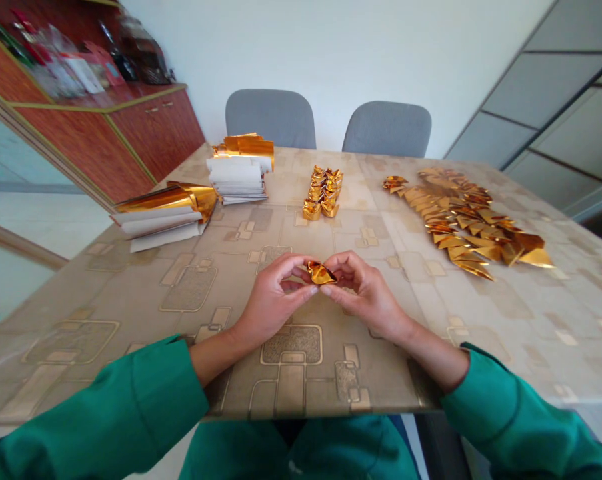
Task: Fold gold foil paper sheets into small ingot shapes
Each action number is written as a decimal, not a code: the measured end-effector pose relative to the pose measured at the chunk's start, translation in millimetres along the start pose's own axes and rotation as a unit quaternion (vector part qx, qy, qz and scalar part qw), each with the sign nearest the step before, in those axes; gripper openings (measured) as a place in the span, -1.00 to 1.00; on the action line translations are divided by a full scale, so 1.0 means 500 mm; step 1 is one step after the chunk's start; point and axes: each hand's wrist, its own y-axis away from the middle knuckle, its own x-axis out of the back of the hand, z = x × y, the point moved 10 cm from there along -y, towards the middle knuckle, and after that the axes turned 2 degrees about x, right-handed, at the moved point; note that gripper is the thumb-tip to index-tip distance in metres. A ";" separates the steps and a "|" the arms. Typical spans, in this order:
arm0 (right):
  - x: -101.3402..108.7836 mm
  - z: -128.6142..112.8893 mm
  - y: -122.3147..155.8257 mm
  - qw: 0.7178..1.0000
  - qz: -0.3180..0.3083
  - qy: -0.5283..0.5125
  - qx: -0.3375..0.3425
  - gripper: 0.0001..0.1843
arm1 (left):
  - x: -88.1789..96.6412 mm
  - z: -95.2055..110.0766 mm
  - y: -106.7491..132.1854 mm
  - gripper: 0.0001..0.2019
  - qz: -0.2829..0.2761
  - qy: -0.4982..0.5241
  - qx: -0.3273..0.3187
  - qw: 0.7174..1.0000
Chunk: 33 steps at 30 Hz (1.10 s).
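Left hand (269, 293) and right hand (367, 291) pinch a gold foil fold (321, 273), seemingly.

The left hand (273, 293) and right hand (365, 293) are pinching a folded gold foil piece (321, 273) above the patterned counter (291, 373), with foil-backed paper stacks (163, 217) sitting to the left, folded gold ingots (323, 192) lining up ahead, and gold foil triangles (461, 220) lying heaped to the right.
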 end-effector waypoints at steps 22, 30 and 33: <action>-0.015 0.044 0.010 0.952 0.010 -0.256 -0.168 -0.63 | -0.047 -0.007 0.007 -0.67 -0.111 0.069 0.034 0.991; -0.012 0.045 0.007 0.959 0.002 -0.227 -0.170 -0.62 | -0.067 -0.048 0.026 -0.60 -0.161 0.117 0.146 0.969; -0.011 0.049 0.011 0.955 0.016 -0.238 -0.179 -0.64 | -0.072 -0.043 0.025 -0.58 -0.159 0.112 0.123 0.973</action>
